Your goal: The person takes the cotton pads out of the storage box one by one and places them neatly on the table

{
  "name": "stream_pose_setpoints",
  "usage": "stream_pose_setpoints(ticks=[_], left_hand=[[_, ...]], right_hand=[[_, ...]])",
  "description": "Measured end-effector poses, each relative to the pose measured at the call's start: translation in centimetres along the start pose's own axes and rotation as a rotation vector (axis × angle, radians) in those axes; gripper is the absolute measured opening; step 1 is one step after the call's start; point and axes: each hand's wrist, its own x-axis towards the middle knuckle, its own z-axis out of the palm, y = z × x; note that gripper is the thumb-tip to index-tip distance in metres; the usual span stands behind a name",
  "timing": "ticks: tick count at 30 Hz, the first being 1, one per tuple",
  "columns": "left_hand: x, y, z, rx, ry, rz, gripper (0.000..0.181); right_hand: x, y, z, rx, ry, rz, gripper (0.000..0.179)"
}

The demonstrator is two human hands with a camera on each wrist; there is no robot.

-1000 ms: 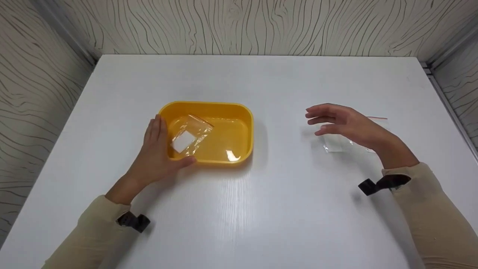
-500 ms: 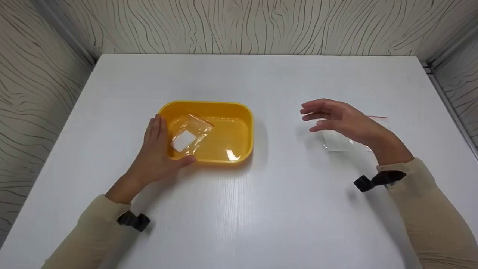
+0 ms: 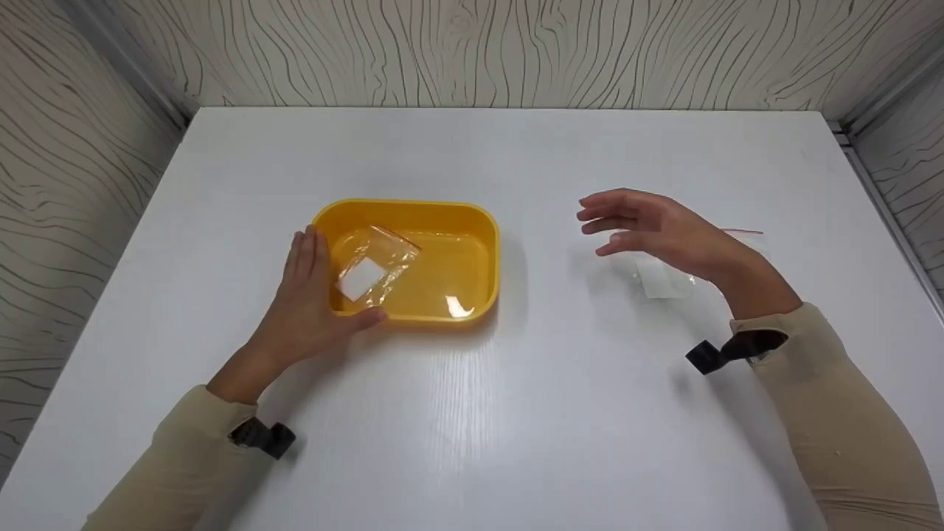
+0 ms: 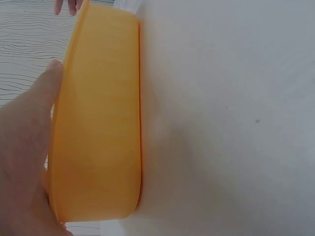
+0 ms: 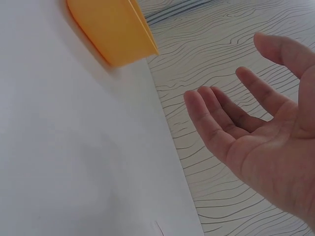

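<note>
A yellow plastic tub (image 3: pixel 442 318) stands on the table with a small clear zip bag (image 3: pixel 395 249) lying in its left part; a white square (image 3: pixel 361 278) shows in the bag. My left hand (image 3: pixel 299 302) rests on the tub's near left corner, straight fingers along the left side and thumb on the front rim. In the left wrist view the thumb (image 4: pixel 47 81) lies at the rim of the tub (image 4: pixel 98 113). My right hand (image 3: pixel 667 232) hovers, holding nothing, its fingers slightly bent and apart. Clear bags with white pieces (image 3: pixel 661 280) lie partly hidden under it.
The white table (image 3: pixel 457 413) reaches back to a wall panel (image 3: pixel 472 51) with a wood-grain pattern. Similar panels stand at the left and right. Each wrist wears a small black camera (image 3: pixel 706 357).
My right hand has moved left and slightly away from me, above the bags, toward the tub. The left hand and the tub have stayed put.
</note>
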Motion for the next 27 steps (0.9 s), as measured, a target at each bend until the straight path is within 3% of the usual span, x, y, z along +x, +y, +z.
stream_pose_setpoints(ticks=[11, 27], left_hand=[[0.0, 0.0, 0.0, 0.029, 0.015, 0.019, 0.132], [-0.1, 0.2, -0.2, 0.024, 0.007, 0.026, 0.131]], right_hand=[[0.9, -0.6, 0.5, 0.025, 0.013, 0.027, 0.049], [2.5, -1.6, 1.1, 0.045, -0.028, 0.017, 0.048]])
